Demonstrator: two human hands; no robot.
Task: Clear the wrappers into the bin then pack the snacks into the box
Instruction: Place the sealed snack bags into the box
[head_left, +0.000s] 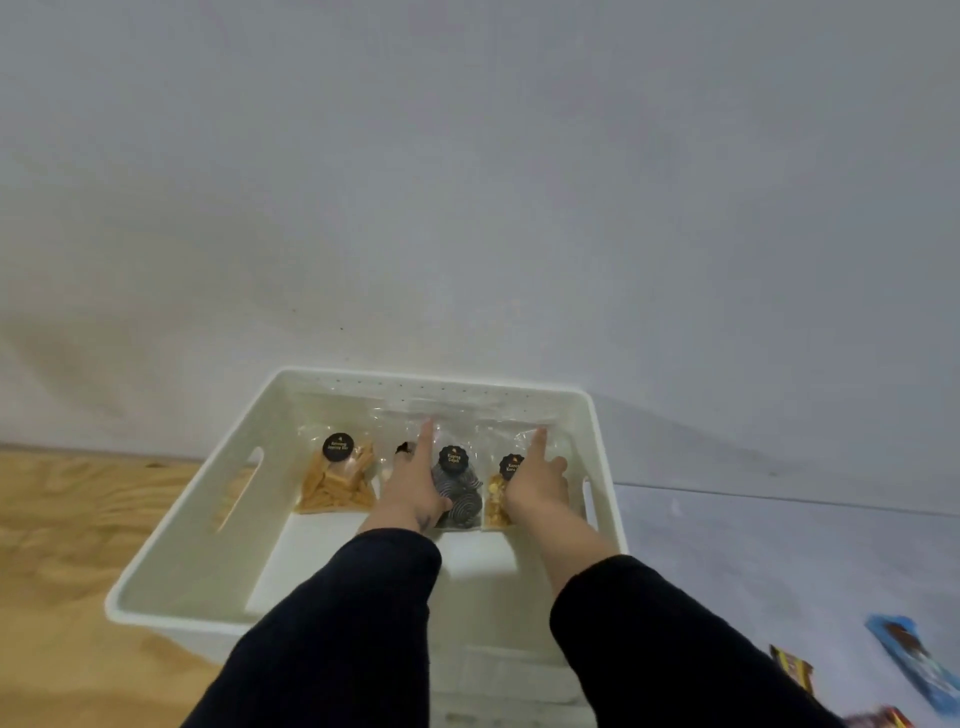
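Inside the box (597, 415), bags (457, 483) are pressed by spread fingers (427, 436); even alignment against the far wall is advised

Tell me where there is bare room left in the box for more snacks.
The near half of the white box floor is bare, between the front rim and the bag row. The far wall is crowded: four snack bags side by side, with the left hand and right hand on them.
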